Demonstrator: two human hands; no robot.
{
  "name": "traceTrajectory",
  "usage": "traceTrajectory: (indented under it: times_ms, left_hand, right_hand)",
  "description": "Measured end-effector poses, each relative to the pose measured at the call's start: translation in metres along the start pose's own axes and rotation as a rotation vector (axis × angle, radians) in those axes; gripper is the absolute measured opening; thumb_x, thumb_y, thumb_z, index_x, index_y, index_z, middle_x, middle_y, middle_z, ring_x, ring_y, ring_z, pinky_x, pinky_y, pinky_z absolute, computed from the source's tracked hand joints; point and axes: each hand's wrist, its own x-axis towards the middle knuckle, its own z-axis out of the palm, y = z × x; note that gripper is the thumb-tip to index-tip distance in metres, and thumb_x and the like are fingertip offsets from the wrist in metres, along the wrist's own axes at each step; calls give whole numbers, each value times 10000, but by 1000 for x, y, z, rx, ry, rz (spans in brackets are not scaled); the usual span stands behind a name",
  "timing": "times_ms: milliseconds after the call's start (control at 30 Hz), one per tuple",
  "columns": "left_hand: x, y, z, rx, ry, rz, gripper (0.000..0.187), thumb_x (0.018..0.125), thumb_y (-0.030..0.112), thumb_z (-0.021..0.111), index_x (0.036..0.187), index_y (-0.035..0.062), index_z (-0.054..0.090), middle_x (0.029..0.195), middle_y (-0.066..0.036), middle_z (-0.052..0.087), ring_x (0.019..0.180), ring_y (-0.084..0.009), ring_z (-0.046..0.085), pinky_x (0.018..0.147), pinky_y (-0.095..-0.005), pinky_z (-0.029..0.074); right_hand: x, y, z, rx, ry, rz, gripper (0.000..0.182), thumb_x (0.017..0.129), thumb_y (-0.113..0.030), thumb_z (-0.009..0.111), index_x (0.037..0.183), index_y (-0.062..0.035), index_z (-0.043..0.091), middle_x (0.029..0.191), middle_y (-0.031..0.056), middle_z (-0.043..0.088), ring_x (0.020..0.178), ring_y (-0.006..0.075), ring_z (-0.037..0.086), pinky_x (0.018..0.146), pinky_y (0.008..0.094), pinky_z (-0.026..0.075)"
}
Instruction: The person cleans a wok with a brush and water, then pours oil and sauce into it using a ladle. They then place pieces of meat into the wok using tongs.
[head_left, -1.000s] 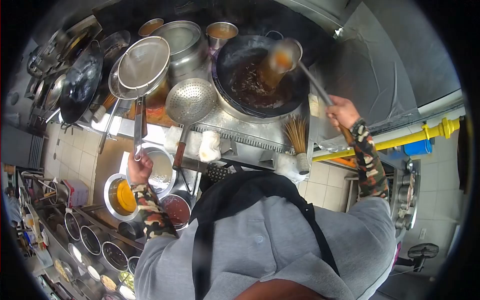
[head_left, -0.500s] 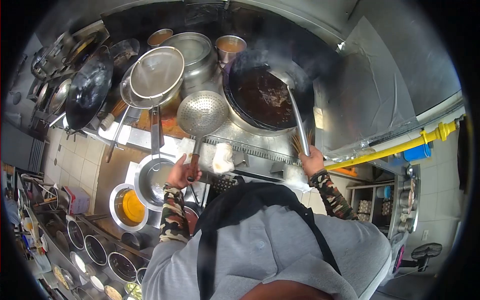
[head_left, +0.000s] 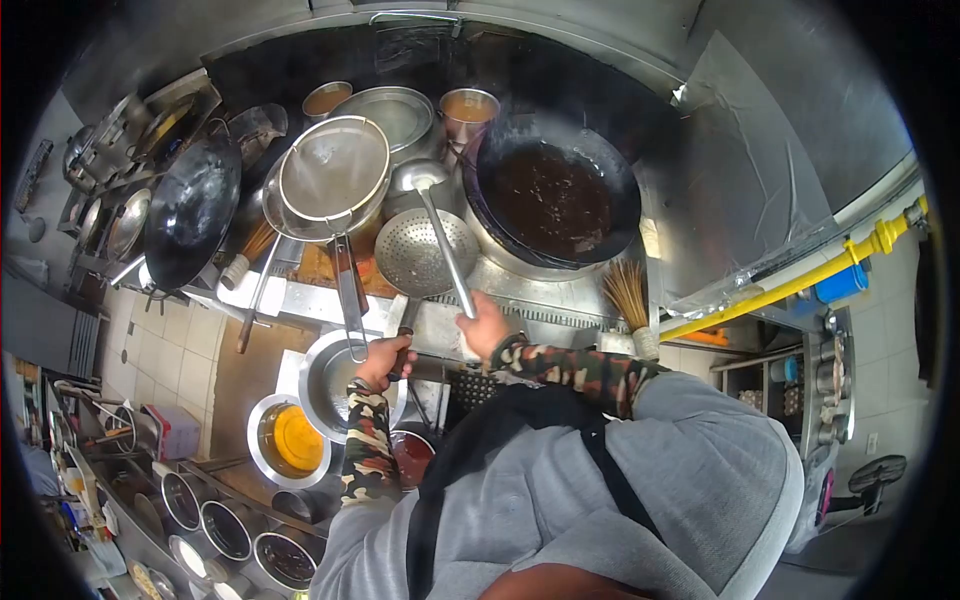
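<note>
My left hand (head_left: 385, 361) is closed around the handle of a perforated skimmer (head_left: 428, 262), whose round bowl lies level in front of me. My right hand (head_left: 484, 325) grips the steel handle of a ladle (head_left: 440, 235). The ladle's bowl is up at the far rim of the skimmer, by the steel pot, and its handle crosses above the holes. To the right, a black wok (head_left: 622, 205) on the stove holds dark, bubbling liquid. What is in the ladle cannot be made out.
A fine mesh strainer (head_left: 335, 168) rests over a pot (head_left: 405, 118) at left. A bamboo brush (head_left: 628, 296) stands right of the stove. Near my left arm are a steel basin (head_left: 322, 352) and a bowl of yellow liquid (head_left: 293, 437). A yellow pipe (head_left: 790, 282) runs along the right.
My right hand has brought the ladle out of the wok and leftward over the skimmer. My left hand keeps hold of the skimmer. The view has shifted slightly.
</note>
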Motion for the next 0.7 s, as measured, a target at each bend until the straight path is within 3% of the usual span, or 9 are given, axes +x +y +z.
traceTrajectory:
  times_ms: [167, 200, 233, 333, 367, 433, 567, 600, 700]
  left_hand:
    - [-21, 3, -1, -88, 23, -46, 343, 916, 306, 517, 1113, 27, 540, 741, -85, 631, 495, -156, 557, 438, -260, 465]
    - [-31, 4, -2, 0, 83, -45, 356, 888, 349, 553, 1114, 76, 580, 842, -78, 657, 656, -158, 607, 577, -305, 520]
    - [-37, -3, -5, -2, 106, -48, 356, 888, 349, 553, 1114, 76, 580, 842, -78, 657, 656, -158, 607, 577, -305, 520]
    - [-63, -31, -8, 175, 496, 232, 532, 843, 354, 625, 1177, -52, 541, 1048, -167, 617, 913, -205, 607, 731, -302, 504]
    - [-71, -47, -8, 291, 702, 429, 521, 844, 293, 642, 1169, -96, 521, 1059, -175, 612, 929, -200, 602, 790, -291, 478]
    - [-107, -74, 2, 186, 848, 558, 458, 850, 232, 644, 1153, -93, 529, 1059, -170, 616, 939, -209, 601, 837, -284, 461]
    - [-190, -140, 45, -154, 893, 489, 260, 882, 196, 619, 976, -44, 584, 798, -65, 609, 625, -100, 571, 521, -222, 440]
    - [-204, -169, 52, -151, 898, 454, 240, 885, 195, 615, 955, -33, 592, 763, -54, 600, 592, -97, 562, 500, -220, 429]
    - [-239, -234, 115, -212, 1005, 273, 177, 876, 165, 614, 901, -9, 597, 692, -29, 570, 540, -95, 548, 466, -225, 418]
  right_hand:
    - [11, 3, 57, -33, 37, 174, 367, 781, -165, 633, 1087, -2, 514, 923, 239, 607, 903, 410, 585, 804, 414, 460]
    - [9, 3, 64, -55, 39, 223, 368, 783, -164, 635, 1087, 0, 508, 924, 248, 610, 894, 420, 588, 800, 422, 463]
    - [5, 2, 68, -77, 36, 271, 369, 786, -163, 637, 1087, 1, 501, 925, 256, 613, 886, 430, 591, 796, 430, 467]
    - [-13, 8, 62, -90, -203, 103, 457, 819, -311, 611, 1135, 2, 506, 953, 251, 624, 931, 414, 595, 822, 442, 469]
    - [-21, 12, 57, -103, -318, 12, 512, 836, -384, 598, 1159, 3, 508, 968, 249, 629, 954, 406, 597, 835, 448, 470]
    - [-33, 42, 37, -145, -520, -123, 546, 827, -466, 579, 1091, 12, 595, 1014, 244, 624, 981, 391, 590, 868, 413, 465]
    - [-58, 97, -69, -536, -1017, -236, 489, 859, -438, 507, 1045, -8, 650, 1110, 224, 606, 1021, 354, 585, 893, 420, 451]
    - [-72, 108, -91, -821, -1010, 72, 502, 847, -463, 497, 1026, -24, 664, 1117, 224, 604, 996, 356, 595, 868, 425, 464]
    - [-103, 247, -114, -1033, -826, 321, 730, 781, -390, 596, 1305, 28, 307, 1385, 219, 286, 1284, 353, 301, 1054, 453, 296]
